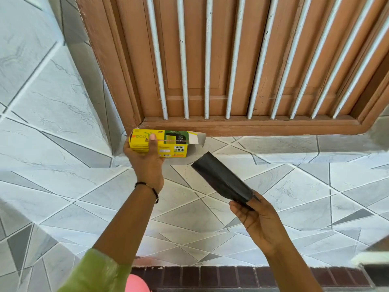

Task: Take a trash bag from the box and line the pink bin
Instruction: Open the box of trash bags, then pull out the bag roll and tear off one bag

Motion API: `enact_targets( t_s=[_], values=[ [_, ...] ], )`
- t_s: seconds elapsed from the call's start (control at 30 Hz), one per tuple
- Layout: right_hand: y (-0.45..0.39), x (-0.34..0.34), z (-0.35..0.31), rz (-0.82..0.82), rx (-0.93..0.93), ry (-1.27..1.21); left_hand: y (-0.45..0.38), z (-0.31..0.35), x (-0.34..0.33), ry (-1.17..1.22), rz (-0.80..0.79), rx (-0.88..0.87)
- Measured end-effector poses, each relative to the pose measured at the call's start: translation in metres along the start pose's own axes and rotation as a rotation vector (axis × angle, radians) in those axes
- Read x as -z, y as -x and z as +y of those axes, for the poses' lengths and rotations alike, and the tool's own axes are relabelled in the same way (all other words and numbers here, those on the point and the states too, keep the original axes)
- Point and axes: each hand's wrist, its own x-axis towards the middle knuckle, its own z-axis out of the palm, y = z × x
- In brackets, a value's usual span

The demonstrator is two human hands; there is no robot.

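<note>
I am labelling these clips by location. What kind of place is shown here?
Probably a tiled spot in a home, beside a window. Grey marble-pattern tiles cover the surfaces, a brown wooden shutter stands behind white bars, and a pink bin shows at the bottom.

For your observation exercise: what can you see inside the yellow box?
The yellow box in the left hand has its end flap open, but the opening faces away, so its contents are hidden. The right hand holds a folded black bag outside it.
</note>
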Motion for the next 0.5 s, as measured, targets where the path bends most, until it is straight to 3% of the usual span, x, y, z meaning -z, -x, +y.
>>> enact_targets(
  t_s=[0.3,0.5],
  values=[
    [-0.015,0.004,-0.018,0.024,0.002,0.079,-0.036,-0.038,-0.017,-0.852,0.164,-0.26],
    [-0.027,0.0,-0.02,0.049,-0.013,0.15,-0.035,-0.04,-0.018,-1.056,0.206,-0.323]
  ],
)
